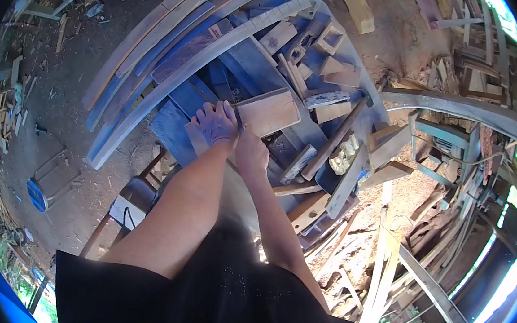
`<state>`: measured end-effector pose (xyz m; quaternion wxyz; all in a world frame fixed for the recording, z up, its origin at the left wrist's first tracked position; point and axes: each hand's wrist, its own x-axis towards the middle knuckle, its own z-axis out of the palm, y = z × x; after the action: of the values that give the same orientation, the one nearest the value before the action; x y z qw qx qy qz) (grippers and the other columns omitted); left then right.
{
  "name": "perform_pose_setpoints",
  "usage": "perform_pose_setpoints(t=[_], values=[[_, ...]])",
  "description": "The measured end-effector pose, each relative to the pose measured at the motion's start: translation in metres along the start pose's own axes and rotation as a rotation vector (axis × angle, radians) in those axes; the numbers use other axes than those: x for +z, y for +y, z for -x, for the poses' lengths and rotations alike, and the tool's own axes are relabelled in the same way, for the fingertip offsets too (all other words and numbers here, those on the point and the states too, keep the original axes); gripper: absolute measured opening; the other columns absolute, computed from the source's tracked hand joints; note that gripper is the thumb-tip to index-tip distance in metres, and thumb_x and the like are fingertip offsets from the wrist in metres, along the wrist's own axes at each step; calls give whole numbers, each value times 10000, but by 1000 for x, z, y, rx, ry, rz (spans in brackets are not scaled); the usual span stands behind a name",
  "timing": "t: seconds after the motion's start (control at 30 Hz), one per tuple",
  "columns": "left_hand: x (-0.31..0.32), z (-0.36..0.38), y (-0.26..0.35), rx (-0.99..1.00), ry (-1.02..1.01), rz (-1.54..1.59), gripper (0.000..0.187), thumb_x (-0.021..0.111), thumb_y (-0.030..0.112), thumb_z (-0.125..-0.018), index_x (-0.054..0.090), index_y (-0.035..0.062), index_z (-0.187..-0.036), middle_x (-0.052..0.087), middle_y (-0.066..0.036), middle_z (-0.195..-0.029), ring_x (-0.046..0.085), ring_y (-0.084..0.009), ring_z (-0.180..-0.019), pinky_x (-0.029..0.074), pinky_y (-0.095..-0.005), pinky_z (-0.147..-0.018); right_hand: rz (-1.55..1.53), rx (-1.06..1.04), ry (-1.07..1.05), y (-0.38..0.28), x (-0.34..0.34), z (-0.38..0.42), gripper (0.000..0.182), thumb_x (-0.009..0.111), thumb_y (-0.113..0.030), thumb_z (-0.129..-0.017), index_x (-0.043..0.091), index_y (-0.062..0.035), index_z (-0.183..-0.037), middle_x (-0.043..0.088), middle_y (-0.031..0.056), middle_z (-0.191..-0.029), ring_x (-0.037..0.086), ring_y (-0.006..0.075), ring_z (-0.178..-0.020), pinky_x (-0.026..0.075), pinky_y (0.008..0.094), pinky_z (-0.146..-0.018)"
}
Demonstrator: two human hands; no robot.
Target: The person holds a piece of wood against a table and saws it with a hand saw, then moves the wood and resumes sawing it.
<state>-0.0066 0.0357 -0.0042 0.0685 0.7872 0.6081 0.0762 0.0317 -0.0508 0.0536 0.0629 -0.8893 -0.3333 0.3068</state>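
Both of my hands are close together over the cluttered workbench. My left hand (216, 124) lies with bent fingers on a pale wooden piece (197, 138). Just right of it, my right hand (251, 151) is closed, its fingers wrapped round something too hidden to name. A thin dark edge shows between the two hands, near the left end of a light wooden block (269, 113). The block lies just beyond my hands on the bench. Long curved boards (195, 71) rest on the bench to the upper left.
Wood offcuts (341, 73) and a long rounded bar (335, 138) lie on the right side of the bench. A stool with a blue seat (37, 195) is at the left. Stacked timber and a curved beam (463, 106) stand at the right.
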Motion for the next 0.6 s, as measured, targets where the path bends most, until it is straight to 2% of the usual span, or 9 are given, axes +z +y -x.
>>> perform_pose_setpoints(t=[0.07,0.17,0.3,0.37,0.47,0.6], values=[[-6,3,0,7,-36,-28,317,447,358,-936,692,162,-893,560,-77,-922,523,-285,-893,320,-475,-892,71,-34,-72,6,-5,1,184,435,-209,-983,508,-41,-996,670,222,-772,684,388,-758,553,492,-634],[-3,-2,2,-6,-62,-32,326,437,358,-942,688,158,-887,558,-76,-925,522,-285,-893,320,-474,-891,-13,12,13,21,-14,54,151,465,-167,-962,514,-41,-1030,670,210,-750,688,369,-719,561,463,-606],[-1,0,1,8,-19,-33,337,423,358,-952,685,158,-881,557,-76,-925,523,-282,-897,319,-470,-892,18,46,22,15,-7,38,154,464,-166,-963,516,-42,-1038,668,202,-737,686,357,-685,559,450,-578],[-10,0,5,3,-55,-37,337,419,356,-954,684,158,-887,558,-76,-926,524,-281,-898,319,-471,-893,48,1,4,-1,-4,3,180,443,-204,-982,511,-41,-1017,665,202,-733,683,361,-679,552,466,-569],[-5,4,-1,1,-81,-54,336,415,354,-957,681,159,-896,559,-77,-932,525,-279,-905,317,-473,-901,91,-105,-25,15,5,4,182,446,-210,-982,511,-44,-1016,663,197,-724,684,361,-682,556,466,-579],[-3,-1,1,-21,-121,-23,336,410,356,-959,676,158,-908,560,-85,-941,525,-281,-915,316,-482,-913,13,-2,41,21,-16,57,152,487,-171,-952,529,-42,-1021,665,190,-725,690,338,-679,566,432,-579]])
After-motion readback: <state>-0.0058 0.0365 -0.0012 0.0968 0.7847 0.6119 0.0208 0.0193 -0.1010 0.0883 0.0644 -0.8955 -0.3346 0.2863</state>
